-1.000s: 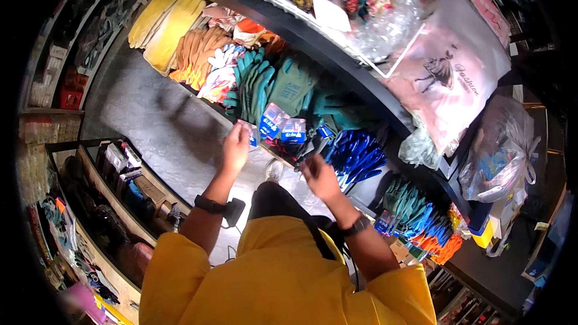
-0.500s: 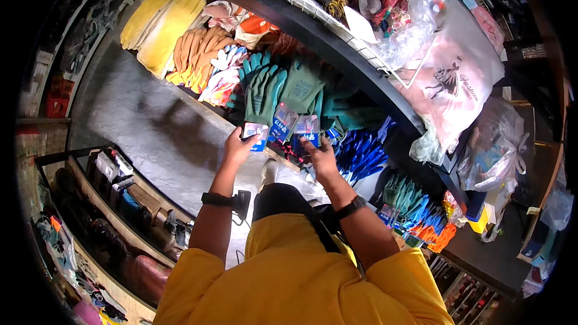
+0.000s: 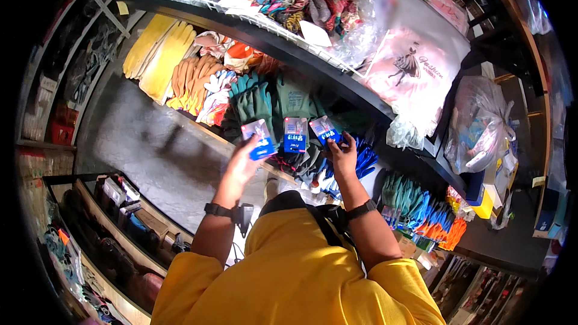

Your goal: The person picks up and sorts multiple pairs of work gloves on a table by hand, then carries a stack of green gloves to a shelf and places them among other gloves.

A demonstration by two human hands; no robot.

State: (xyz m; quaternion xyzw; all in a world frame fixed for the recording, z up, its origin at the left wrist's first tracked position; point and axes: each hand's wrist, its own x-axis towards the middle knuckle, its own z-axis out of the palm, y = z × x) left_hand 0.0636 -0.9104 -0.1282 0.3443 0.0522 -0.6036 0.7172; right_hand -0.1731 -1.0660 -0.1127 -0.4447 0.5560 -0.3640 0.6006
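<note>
My left hand (image 3: 242, 161) is closed on a blue-and-grey card label (image 3: 260, 138) at the lower end of some green work gloves (image 3: 251, 101). Between my hands, a similar middle card (image 3: 295, 134) lies at the end of another pair of dark green gloves (image 3: 294, 95). A third, tilted card (image 3: 324, 129) is pinched by the fingers of my right hand (image 3: 343, 155); whatever it is fixed to sits in shadow. Beneath my right hand are blue gloves (image 3: 365, 159), partly covered by it.
Yellow gloves (image 3: 159, 54) and brown gloves (image 3: 194, 78) lie farther left on the shelf. Above runs a dark shelf edge (image 3: 241, 29) with a white wire rack. A pink-white bag (image 3: 415, 66) hangs over it at right. Lower left stands a wooden divided bin (image 3: 141, 222).
The view has shifted, and the shelf now shows farther left. My hands have spread apart, and the right-hand card has tilted and moved away from the middle one.
</note>
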